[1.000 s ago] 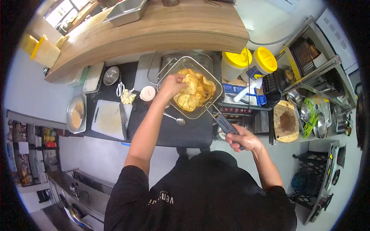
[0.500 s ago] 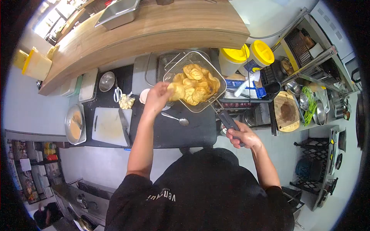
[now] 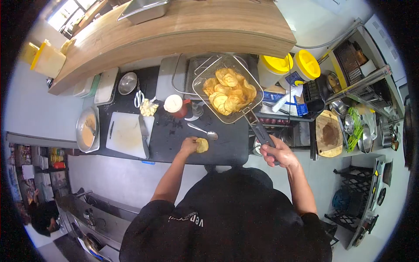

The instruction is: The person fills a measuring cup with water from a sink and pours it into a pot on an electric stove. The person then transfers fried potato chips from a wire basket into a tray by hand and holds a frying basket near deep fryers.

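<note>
My left hand (image 3: 189, 146) pinches one round golden chip (image 3: 201, 145) over the front part of the dark counter (image 3: 174, 153). Just behind the chip lies a metal spoon (image 3: 206, 131). My right hand (image 3: 279, 152) is wrapped round the dark handle of a wire frying basket (image 3: 257, 103). Several golden chips (image 3: 230, 91) are heaped in the basket, which is at the back of the counter. A red cup with a white top (image 3: 173, 104) stands left of the basket.
On the left are a cutting board (image 3: 125, 134) with a knife, scissors (image 3: 139, 99), and a bowl of orange sauce (image 3: 87, 130). Yellow-lidded containers (image 3: 307, 65) stand at the back right. A wooden shelf (image 3: 174, 35) overhangs the back. A person (image 3: 43, 218) is at the lower left.
My left hand has drawn one chip out of the basket and down towards the counter's front. The basket sits slightly further right in view, with my right hand still holding its handle.
</note>
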### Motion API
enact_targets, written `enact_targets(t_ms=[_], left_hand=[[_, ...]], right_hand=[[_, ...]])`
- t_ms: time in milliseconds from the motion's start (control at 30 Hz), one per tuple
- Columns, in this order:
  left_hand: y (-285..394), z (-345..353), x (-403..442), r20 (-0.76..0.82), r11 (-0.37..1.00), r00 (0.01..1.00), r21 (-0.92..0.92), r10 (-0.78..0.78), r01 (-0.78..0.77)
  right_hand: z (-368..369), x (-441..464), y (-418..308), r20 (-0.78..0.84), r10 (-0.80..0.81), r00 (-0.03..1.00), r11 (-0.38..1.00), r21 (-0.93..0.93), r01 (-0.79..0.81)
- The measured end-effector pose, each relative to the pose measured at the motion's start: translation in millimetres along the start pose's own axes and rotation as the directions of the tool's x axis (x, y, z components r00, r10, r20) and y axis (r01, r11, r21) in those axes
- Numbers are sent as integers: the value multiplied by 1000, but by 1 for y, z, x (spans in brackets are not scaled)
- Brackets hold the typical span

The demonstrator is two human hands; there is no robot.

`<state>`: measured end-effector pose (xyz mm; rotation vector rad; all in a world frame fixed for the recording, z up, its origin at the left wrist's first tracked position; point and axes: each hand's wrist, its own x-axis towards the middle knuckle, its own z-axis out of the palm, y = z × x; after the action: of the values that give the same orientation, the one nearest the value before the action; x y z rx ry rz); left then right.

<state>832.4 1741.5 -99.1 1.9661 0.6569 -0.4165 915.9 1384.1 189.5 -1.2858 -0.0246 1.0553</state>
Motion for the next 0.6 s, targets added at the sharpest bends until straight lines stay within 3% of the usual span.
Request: enact_targets(t_ms=[67, 133, 200, 267, 367, 433, 467, 533, 600], left_hand=[[47, -15, -29, -193, 901, 943, 397, 271, -177], [103, -38, -45, -250, 851, 858, 411, 450, -327], [170, -58, -56, -419, 841, 733, 187, 535, -507], [226, -71, -55, -481, 718, 549, 308, 684, -624], [267, -71, -10, -455, 726, 569, 355, 685, -589], [283, -68, 15, -425, 762, 675, 556, 603, -330], [288, -66, 21, -424, 759, 671, 557, 608, -336], [297, -62, 23, -434, 780, 738, 593, 517, -198], [302, -57, 21, -466, 820, 738, 535, 488, -204]], right_hand=[[2, -1, 1, -10, 14, 1000, 999, -39, -14], [1, 0, 2, -26, 24, 999, 997, -76, -26], [-2, 1, 8, -11, 17, 1000, 998, -62, -18], [-1, 2, 10, -3, 15, 1000, 997, -73, -16], [-1, 3, 11, 7, -3, 1000, 995, -97, 4], [-3, 3, 9, 9, -17, 1000, 994, -111, 18], [-2, 2, 9, 16, -20, 1000, 994, -109, 22], [-1, 1, 8, 17, -28, 999, 994, -105, 30], [-2, 2, 6, 14, -37, 999, 994, -107, 38]])
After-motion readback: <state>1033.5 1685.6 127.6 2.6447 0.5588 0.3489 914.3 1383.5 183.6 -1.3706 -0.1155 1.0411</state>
